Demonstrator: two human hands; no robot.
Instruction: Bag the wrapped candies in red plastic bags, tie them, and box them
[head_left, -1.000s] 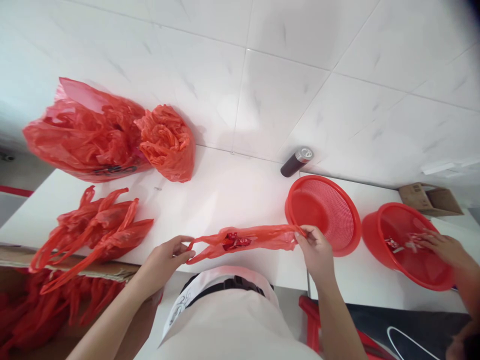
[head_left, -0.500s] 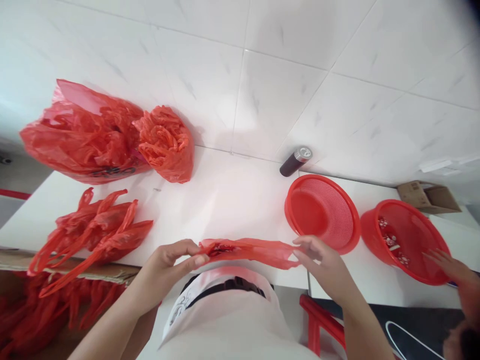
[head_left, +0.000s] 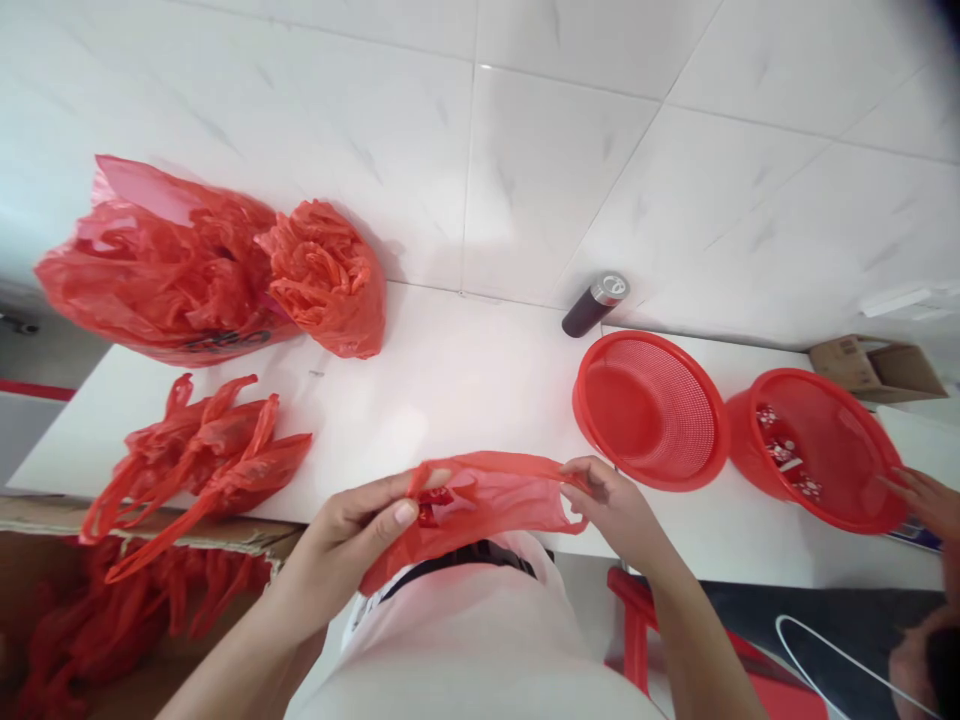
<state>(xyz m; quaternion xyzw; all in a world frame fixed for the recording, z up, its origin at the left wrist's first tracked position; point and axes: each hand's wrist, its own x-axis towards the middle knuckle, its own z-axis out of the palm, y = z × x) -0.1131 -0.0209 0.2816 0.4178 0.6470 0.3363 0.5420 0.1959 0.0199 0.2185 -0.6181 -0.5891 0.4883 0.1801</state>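
A thin red plastic bag (head_left: pixel 495 495) is stretched between my two hands, just over the near table edge and in front of my white shirt. My left hand (head_left: pixel 356 540) pinches its left end between thumb and fingers. At the right end, by the handle loop, my right hand (head_left: pixel 611 505) has its fingers closed on the plastic. Through the bag's left part shows a small darker red item with markings; its kind is unclear. To the left lie several filled red bags (head_left: pixel 202 450) with their handles trailing over the table edge.
Bulging red bags (head_left: pixel 172 270) stand at the back left. Right of me are a red mesh basket (head_left: pixel 682 410) and a red basin (head_left: pixel 817 460) with small patterned packets, a co-worker's hand (head_left: pixel 926 500) at its rim. A dark flask (head_left: pixel 592 305), cardboard box (head_left: pixel 874 370) and red stool (head_left: pixel 634 630) are nearby.
The bag has spread from a narrow strip into a wider, hanging shape, with its left part lower. The view has shifted slightly. The co-worker's hand has moved outward to the basin's rim.
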